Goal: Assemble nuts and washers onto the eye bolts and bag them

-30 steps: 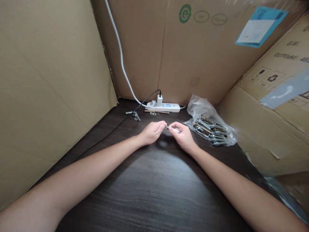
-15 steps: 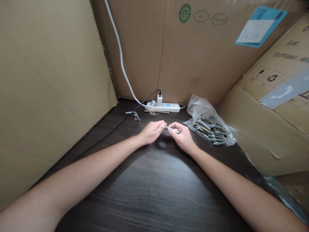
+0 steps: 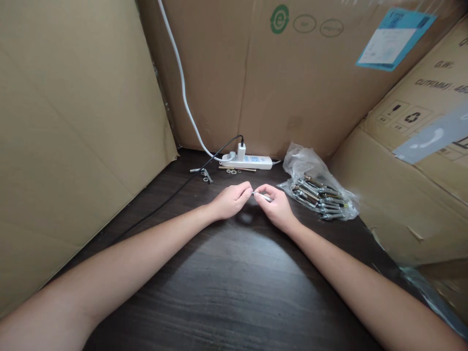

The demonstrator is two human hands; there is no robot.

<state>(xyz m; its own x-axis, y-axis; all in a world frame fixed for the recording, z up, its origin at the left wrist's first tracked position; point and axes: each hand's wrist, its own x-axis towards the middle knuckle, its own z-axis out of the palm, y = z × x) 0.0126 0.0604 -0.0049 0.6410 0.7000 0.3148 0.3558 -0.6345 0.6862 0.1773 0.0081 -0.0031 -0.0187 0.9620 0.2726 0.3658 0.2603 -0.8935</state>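
Above the dark tabletop, in front of me, my right hand [image 3: 276,207] pinches a silvery expansion bolt [image 3: 268,199] between thumb and fingers, its shaft pointing left. My left hand [image 3: 232,201] is closed at the bolt's left end, thumb against fingers. Those fingertips cover the tip, so whether a nut sits there cannot be seen. To the right of my right hand lies a clear plastic bag [image 3: 298,158] full of metal expansion bolts [image 3: 320,196].
A white power strip [image 3: 263,165] with a plugged adapter [image 3: 242,152] stands at the back. Before it lie long bolts [image 3: 246,170] and washers [image 3: 234,172]; more bolt parts [image 3: 207,175] lie left. A black cable [image 3: 175,192] crosses the table. Cardboard boxes [image 3: 215,73] enclose three sides.
My left fingers have curled further over the bolt's end, hiding the metal piece that showed there before. My right hand has hardly moved and keeps its pinch.
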